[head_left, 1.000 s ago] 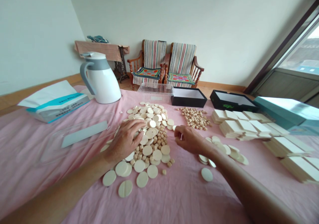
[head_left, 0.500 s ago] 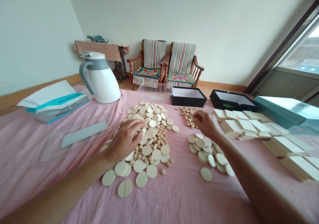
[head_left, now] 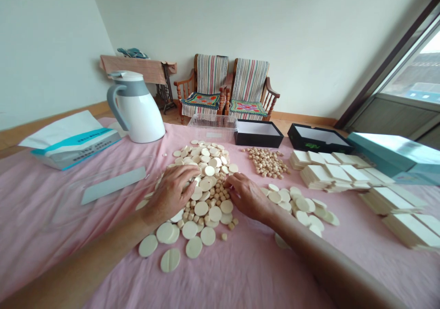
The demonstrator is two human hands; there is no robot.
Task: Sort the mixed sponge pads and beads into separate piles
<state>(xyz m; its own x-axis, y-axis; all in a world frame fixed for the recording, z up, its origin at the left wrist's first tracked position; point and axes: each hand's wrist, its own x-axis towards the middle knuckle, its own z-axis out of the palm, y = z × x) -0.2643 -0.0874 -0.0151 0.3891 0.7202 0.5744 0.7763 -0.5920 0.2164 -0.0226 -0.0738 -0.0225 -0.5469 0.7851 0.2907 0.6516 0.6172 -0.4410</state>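
The left hand [head_left: 171, 194], fingers curved and part spread, rests on a heap of cream discs and small round beads [head_left: 208, 208]. The right hand [head_left: 247, 196] curls at the heap's right edge; whether either grips anything is hidden. Further discs [head_left: 295, 208] lie just right of it, and beyond, the green print [head_left: 311, 146] on a black box [head_left: 321, 137] is unreadable.

My left grip [head_left: 171, 194] rests palm down, fingers arched toward 2 o'clock, my left forearm [head_left: 85, 258] reaching in from 7 o'clock. My right grip [head_left: 246, 197] curls toward 10 o'clock, just apart from the left, my right forearm [head_left: 330, 258] coming from 4 o'clock.
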